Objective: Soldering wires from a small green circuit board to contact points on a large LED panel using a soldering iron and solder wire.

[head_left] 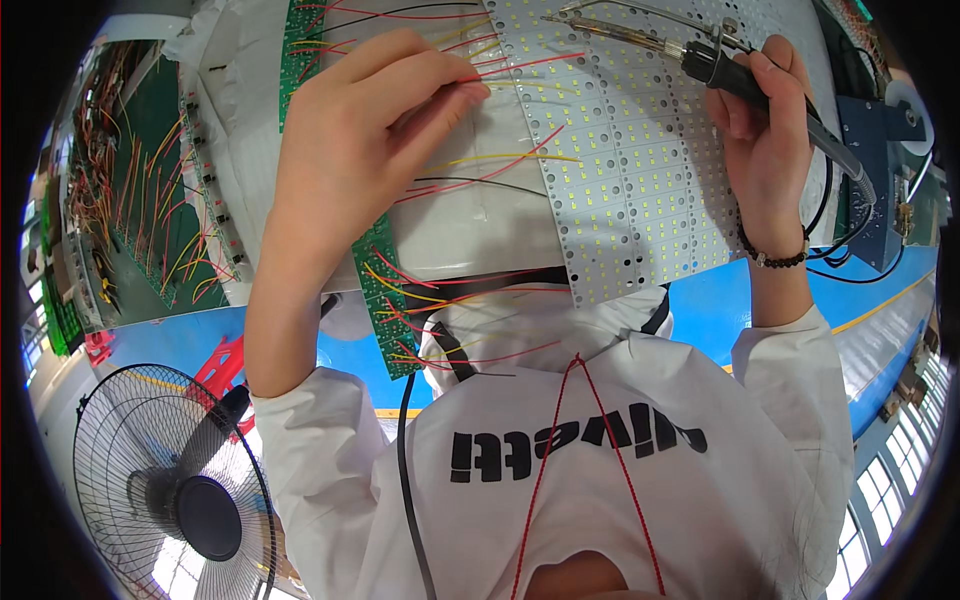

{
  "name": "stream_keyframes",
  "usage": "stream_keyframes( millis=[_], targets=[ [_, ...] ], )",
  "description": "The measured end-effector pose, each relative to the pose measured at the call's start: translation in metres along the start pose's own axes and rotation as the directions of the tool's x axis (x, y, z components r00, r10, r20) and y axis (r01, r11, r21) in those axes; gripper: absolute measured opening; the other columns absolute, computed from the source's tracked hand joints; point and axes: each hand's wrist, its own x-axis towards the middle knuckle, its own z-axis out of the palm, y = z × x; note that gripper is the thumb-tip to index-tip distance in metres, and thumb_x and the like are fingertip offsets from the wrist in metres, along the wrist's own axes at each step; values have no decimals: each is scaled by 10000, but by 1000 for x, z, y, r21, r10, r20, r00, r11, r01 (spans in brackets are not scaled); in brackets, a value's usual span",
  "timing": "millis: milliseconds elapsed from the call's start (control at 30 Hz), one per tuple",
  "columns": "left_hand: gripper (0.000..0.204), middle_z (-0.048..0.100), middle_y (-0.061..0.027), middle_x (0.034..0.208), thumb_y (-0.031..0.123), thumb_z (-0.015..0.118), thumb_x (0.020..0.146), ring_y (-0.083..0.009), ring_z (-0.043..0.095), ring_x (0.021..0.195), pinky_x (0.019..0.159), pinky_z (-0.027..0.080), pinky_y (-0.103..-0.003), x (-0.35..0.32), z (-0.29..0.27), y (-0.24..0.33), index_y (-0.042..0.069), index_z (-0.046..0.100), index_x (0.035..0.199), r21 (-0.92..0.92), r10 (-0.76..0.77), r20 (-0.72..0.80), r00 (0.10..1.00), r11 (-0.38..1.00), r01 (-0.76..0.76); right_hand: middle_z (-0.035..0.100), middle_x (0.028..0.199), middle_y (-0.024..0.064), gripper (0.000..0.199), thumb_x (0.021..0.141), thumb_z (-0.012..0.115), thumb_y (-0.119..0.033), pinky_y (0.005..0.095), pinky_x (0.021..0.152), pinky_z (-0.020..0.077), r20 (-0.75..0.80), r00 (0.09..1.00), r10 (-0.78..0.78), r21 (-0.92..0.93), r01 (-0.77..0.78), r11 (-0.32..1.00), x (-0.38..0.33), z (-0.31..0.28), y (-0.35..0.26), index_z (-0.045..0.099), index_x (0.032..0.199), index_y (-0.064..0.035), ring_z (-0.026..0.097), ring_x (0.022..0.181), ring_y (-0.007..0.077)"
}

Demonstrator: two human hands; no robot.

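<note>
White LED panel (640, 185), left edge running away from the wearer, lies between left hand (370, 125), pinching a red wire (545, 64) near that edge, and right hand (768, 135), gripping a leftward-pointing soldering iron (705, 66).

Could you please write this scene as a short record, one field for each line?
Left hand: appears to pinch a red wire at the fingertips
Right hand: grips a soldering iron
Iron tip: over the upper part of the LED panel; contact cannot be told
Green board: left of the panel, wires attached, near end past the table edge
Lower left: a black fan
Floor: blue
</note>
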Motion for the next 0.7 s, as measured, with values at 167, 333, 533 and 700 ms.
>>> stream_keyframes(
  millis=[167,333,533,700],
  targets=[
    [79,560,-44,647,86,682,756,-143,509,512,476,400,-256,-3,5,-4,52,668,826,11,-64,-58,996,998,65,316,552,-25,200,889,451,-111,237,476,235,25,1000,-8,13,7,1000,0,-3,3,343,721,-112,256,463,65],
    [87,576,-26,618,85,696,747,-99,501,498,462,389,-232,-11,5,-2,48,691,826,-44,-175,-104,979,984,171,310,542,-30,225,886,475,-106,236,468,241,32,999,-24,-59,26,998,-5,6,1,355,695,-107,254,458,59],
    [106,553,-3,575,105,727,734,-53,447,473,440,336,-200,-13,2,2,45,698,816,-24,-249,-143,958,968,248,301,524,-35,245,877,506,-121,229,459,256,27,1000,-16,-145,20,989,-6,5,2,368,676,-105,245,449,54],
    [137,501,5,524,135,745,728,-49,421,469,435,326,-204,-14,3,3,37,698,811,-57,-362,-187,913,932,358,304,516,-32,244,873,498,-113,230,454,252,38,999,-8,-135,14,991,-5,7,1,360,671,-104,248,444,54]
  ],
)
